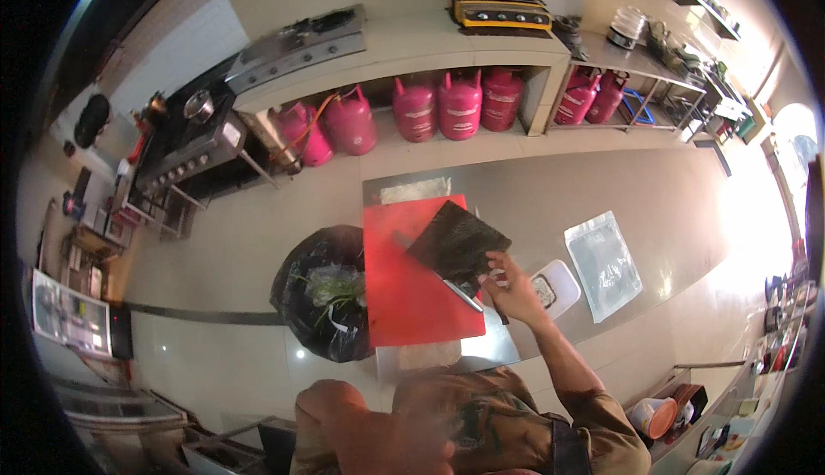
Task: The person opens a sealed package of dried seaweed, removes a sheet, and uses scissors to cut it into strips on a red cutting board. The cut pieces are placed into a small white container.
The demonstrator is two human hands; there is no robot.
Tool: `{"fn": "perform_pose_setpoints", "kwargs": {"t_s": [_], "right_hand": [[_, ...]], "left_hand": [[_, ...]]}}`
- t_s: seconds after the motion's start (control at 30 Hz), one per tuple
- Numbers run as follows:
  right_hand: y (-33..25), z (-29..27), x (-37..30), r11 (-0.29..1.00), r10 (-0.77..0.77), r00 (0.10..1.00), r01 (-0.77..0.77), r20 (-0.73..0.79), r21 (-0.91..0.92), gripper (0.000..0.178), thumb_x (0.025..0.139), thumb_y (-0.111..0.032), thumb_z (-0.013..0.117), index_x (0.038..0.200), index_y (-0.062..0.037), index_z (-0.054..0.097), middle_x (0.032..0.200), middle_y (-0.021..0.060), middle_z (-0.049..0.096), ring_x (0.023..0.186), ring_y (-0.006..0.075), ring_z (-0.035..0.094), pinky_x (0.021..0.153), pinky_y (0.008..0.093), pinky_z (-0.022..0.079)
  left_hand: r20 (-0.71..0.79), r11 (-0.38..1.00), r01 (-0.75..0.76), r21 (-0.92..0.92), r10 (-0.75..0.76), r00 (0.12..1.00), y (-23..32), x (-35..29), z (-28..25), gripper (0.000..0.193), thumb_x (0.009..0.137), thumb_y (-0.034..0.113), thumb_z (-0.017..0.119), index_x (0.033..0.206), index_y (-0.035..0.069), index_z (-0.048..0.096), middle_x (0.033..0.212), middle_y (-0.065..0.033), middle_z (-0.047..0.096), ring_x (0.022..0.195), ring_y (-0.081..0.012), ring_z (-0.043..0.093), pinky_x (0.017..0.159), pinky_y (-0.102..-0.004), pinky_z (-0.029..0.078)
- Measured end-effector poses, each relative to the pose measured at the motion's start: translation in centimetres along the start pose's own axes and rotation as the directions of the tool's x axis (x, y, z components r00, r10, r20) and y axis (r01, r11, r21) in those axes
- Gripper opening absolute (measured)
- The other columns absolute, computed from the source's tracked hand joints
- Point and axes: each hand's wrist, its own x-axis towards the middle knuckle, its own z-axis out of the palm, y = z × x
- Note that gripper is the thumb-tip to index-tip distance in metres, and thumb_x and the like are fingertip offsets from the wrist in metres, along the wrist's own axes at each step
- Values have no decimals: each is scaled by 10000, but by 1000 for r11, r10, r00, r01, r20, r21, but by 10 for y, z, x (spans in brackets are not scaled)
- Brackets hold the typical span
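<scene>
My right hand [507,288] pinches the near right edge of a dark green, almost black nori sheet [460,239]. The sheet is tilted above the red cutting board [404,303]. A knife [464,296] lies on the board, partly hidden by the nori, its silver handle pointing toward my right hand. My left arm is bent back against my body; my left hand [430,445] is near my chest, smeared and partly cut off, so its fingers cannot be read. Just right of my right hand sits a white plastic tub [563,286] with something pale and dark inside.
A clear pouch [604,264] lies flat on the steel table [657,191]. Pale cloths [417,190] show under the board's ends. A black-bagged bin [301,303] with green scraps stands left. Across the floor are pink gas cylinders [460,106] beneath a counter with stoves [503,15].
</scene>
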Motion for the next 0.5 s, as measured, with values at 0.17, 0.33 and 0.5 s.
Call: {"fn": "perform_pose_setpoints", "kwargs": {"t_s": [0.17, 0.33, 0.5], "right_hand": [[86, 47, 16, 962, -1, 971, -64, -239, -266, 653, 964, -267, 796, 1518, -69, 512, 1180, 221, 655, 1085, 380, 665, 999, 496, 549], [130, 86, 44, 988, 155, 940, -146, -303, 51, 620, 982, -222, 800, 1439, -34, 425, 1252, 275, 619, 1058, 375, 668, 975, 504, 527], [138, 103, 67, 900, 350, 863, -202, -363, 387, 707, 948, -166, 836, 1427, -25, 335, 1273, 258, 619, 1107, 314, 661, 953, 460, 538]], "left_hand": [[-34, 947, 167, 274, -165, 986, 12, -15, -19, 458, 998, 499, 711, 750, 124, 621, 761, -10, 614, 727, -234, 631, 708, -428, 480], [-55, 884, 468, -10, -468, 882, -2, -43, -22, 340, 919, 341, 750, 733, 113, 580, 806, -35, 584, 734, -302, 603, 775, -450, 468], [-175, 722, 260, -641, -467, 866, 1, -53, 42, 453, 987, 493, 735, 1152, 76, 795, 1333, -279, 639, 1344, -404, 574, 1124, -570, 405]]}}
